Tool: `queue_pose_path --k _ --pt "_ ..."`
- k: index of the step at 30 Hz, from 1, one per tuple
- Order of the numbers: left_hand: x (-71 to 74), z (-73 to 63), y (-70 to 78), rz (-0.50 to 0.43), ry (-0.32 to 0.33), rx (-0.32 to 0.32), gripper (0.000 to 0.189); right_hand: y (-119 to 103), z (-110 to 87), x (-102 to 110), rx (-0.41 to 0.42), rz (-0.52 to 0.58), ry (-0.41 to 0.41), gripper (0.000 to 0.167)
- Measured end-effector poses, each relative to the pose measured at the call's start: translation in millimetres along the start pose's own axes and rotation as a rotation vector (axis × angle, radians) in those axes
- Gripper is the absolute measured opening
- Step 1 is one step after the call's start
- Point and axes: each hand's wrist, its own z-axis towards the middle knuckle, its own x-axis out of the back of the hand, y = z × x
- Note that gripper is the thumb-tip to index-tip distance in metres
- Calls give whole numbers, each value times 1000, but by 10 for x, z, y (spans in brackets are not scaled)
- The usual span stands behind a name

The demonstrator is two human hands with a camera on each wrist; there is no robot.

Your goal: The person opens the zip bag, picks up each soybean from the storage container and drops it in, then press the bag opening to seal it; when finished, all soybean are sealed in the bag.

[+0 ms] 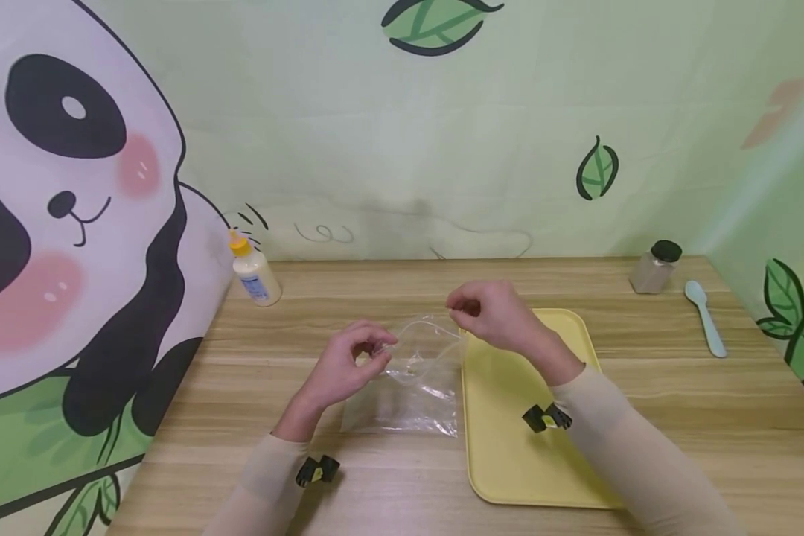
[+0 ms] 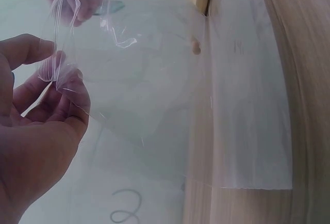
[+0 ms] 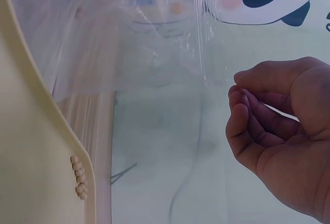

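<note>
A clear zip bag (image 1: 409, 402) hangs above the wooden table between my hands, its mouth parted into an oval. My left hand (image 1: 348, 365) pinches the zip edge at the left corner; in the left wrist view, that hand (image 2: 46, 100) has thumb and fingertips on the ribbed strip. At the other top corner is my right hand (image 1: 499, 316), thumb and forefinger brought together at the lip. In the right wrist view the right hand (image 3: 283, 110) seems to pinch the very edge of the bag (image 3: 160, 53), though the film there is hard to see.
A yellow tray (image 1: 509, 461) lies below my right forearm. Against the back stand a white bottle with a yellow cap (image 1: 257, 277) on the left and a black-lidded jar (image 1: 655, 269) on the right. A pale blue spoon (image 1: 706, 320) lies right of the jar.
</note>
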Motion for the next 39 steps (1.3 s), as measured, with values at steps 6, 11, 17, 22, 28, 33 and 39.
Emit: queue_pose_path --k 6,11,17,22,28,33,39 --pt "4 -4 -17 -6 2 6 19 -83 -10 -63 66 -12 -14 8" --pt "7 -3 -5 -3 3 11 19 -141 -24 -116 85 -25 -47 9" --pt "3 0 -17 2 1 2 19 -164 -43 -157 102 -50 -61 10" --pt "5 0 -12 -6 -2 -2 19 -164 -49 -169 129 -53 -58 11" --pt "2 2 -20 -12 -4 -2 18 -119 -60 -135 123 -26 -45 14" --pt "4 -1 -13 -12 -6 8 19 -28 -31 -111 85 3 -23 14" --pt "1 3 -8 -5 -4 11 20 111 -2 -105 5 42 -21 13"
